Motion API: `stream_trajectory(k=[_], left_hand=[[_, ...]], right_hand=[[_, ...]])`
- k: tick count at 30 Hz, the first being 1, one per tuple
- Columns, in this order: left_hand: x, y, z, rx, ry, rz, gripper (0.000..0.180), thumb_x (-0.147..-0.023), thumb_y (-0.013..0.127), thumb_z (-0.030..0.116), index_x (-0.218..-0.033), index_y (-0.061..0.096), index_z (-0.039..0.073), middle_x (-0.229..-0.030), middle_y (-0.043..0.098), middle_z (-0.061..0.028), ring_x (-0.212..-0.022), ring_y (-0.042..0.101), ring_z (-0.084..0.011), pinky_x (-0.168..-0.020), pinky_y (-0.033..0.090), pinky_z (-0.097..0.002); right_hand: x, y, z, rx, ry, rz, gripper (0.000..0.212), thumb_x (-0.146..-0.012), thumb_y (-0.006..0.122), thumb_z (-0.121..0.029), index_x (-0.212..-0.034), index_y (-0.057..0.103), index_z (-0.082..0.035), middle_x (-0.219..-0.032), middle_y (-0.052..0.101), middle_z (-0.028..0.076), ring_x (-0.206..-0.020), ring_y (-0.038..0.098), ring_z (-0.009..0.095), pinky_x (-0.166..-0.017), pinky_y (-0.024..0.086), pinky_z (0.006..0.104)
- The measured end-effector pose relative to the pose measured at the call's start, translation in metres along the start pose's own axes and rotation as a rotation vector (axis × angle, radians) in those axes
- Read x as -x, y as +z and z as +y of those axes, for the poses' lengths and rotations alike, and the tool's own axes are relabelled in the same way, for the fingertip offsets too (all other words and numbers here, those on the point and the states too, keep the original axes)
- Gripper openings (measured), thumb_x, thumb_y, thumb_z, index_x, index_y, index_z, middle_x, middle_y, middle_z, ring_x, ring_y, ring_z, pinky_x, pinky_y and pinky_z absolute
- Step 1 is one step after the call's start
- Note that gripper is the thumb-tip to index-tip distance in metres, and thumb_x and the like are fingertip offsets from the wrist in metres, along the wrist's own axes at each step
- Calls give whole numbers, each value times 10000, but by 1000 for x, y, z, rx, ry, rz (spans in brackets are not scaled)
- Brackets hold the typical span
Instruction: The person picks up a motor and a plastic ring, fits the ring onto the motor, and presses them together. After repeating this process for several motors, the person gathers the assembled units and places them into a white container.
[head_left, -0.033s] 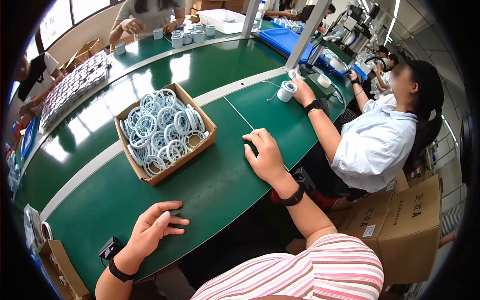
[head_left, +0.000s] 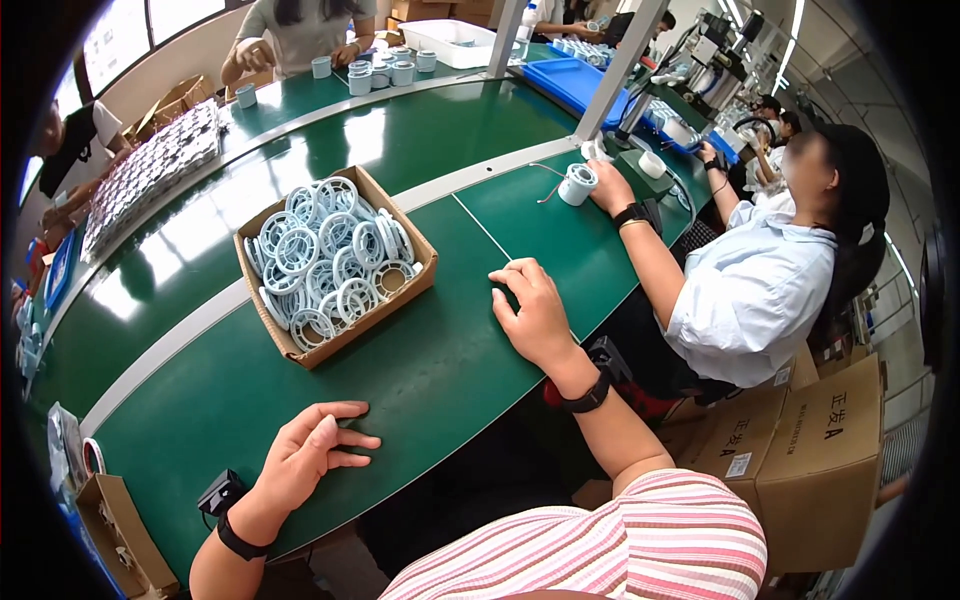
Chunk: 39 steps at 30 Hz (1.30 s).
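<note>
My left hand (head_left: 310, 455) rests on the green tabletop (head_left: 210, 400) near its front edge. Its fingers are loosely stretched, and it holds nothing. Farther right, my right hand (head_left: 535, 315) lies palm down by the thin white line on the table. Thumb and fingers are apart, with nothing visible in them. Between and beyond my hands stands an open cardboard box (head_left: 370, 322), full of pale blue plastic rings (head_left: 297, 250) with spoked or notched rims. Neither hand touches the box.
At right, a co-worker's hand (head_left: 610, 185) is at a pale blue cylindrical part (head_left: 578, 185) with wires. A black device (head_left: 220, 492) sits left of my left wrist, near a small cardboard box (head_left: 125, 535). Large cartons (head_left: 790, 460) stand behind at right. Across, another person handles pale blue cups (head_left: 380, 75).
The view has shifted very slightly, so the table and box appear a little farther right. My hands keep the same pose.
</note>
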<state>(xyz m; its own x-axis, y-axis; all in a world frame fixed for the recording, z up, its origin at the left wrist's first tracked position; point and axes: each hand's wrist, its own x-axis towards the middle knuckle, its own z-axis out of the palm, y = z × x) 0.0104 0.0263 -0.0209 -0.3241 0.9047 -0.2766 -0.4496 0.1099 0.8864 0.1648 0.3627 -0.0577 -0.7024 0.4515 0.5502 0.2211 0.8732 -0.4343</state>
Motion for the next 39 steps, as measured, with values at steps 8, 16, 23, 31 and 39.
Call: stream_trajectory(k=[8,16,23,31,39], left_hand=[[-11,-40,7,-284,174,219,369,-1126,466,282,-1251,620,-29,-1243,658,-126,-1034,723,-219,-860,605,-332],[-12,-74,26,-55,166,310,366,-1133,430,252,-1223,618,-49,-1223,673,-150,-997,731,-225,-869,617,-341],[-15,-72,28,47,61,308,317,-1123,467,211,-1239,619,-42,-1243,662,-142,-1054,719,-229,-900,609,-340],[-12,-80,43,155,-24,249,308,-1113,457,152,-1289,566,-77,-1313,617,-215,-1105,709,-317,-948,605,-415],[-9,-83,42,186,-57,241,321,-1107,463,135,-1318,548,-91,-1349,593,-231,-1130,701,-341,-968,596,-426]], right_hand=[[-63,-56,-32,-46,103,-381,200,-904,734,-159,-1016,709,5,-974,718,146,-915,697,306,-825,545,382],[-288,-26,-52,151,-72,-365,279,-951,684,-235,-1071,694,16,-998,733,181,-908,712,305,-829,547,378],[-471,158,111,338,75,-428,581,-944,673,-354,-1426,556,-51,-1476,509,273,-1325,540,402,-1103,441,446],[-536,268,205,273,179,-115,736,-952,595,-540,-1498,474,-61,-1591,363,252,-1444,398,452,-1197,331,493],[-497,276,111,96,155,-106,1106,-794,599,-843,-1598,364,-121,-1648,290,225,-1417,454,449,-1143,408,505]])
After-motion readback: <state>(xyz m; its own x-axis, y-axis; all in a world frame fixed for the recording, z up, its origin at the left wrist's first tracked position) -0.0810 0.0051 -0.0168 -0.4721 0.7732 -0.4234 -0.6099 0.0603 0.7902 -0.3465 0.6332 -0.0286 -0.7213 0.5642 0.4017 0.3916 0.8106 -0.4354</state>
